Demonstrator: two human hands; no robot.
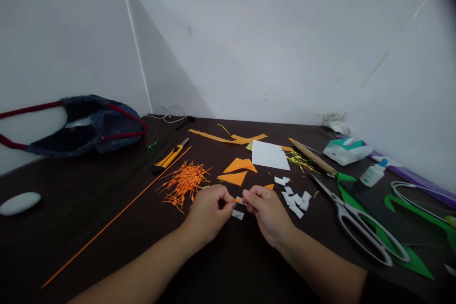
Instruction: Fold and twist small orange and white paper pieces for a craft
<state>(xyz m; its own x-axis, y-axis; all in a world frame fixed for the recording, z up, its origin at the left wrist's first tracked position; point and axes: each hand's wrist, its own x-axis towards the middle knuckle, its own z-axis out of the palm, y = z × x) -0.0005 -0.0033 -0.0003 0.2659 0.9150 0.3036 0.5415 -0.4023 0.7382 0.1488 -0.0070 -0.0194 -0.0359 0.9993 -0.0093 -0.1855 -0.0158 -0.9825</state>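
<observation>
Just in front of me my left hand (211,210) and my right hand (266,211) meet with their fingertips pinched. A small twist of orange paper (238,200) spans the gap between them, and both pinches close on its ends. Much of it is hidden by the fingers. Beneath, a small white paper piece (238,214) lies on the dark table. Left of my left hand is a pile of twisted orange paper strands (187,178). Orange paper scraps (233,178) lie beyond my hands, and cut white paper pieces (295,201) are right of my right hand.
At left lie a yellow utility knife (168,157), a long orange stick (117,216), a denim bag (96,126) and a white oval object (20,203). Scissors (359,223), a glue bottle (373,173), green paper (413,259) and a wooden rod (313,156) are at right. White paper (270,155) lies ahead.
</observation>
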